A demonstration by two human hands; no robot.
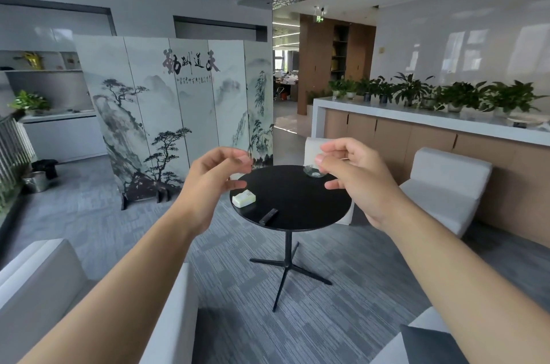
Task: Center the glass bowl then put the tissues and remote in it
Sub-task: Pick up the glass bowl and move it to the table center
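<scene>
A small clear glass bowl (313,172) sits near the far right edge of a round black table (297,200), partly hidden behind my right hand. A white tissue pack (243,199) lies at the table's left edge. The black remote (268,216) lies near the front edge, just right of the tissues. My left hand (208,182) and my right hand (357,182) are both raised in front of me, well short of the table, fingers loosely curled and apart, holding nothing.
A painted folding screen (178,113) stands behind the table on the left. White chairs (446,185) stand to the right and behind, white sofa arms (44,289) close in front. A counter with plants (431,122) runs along the right.
</scene>
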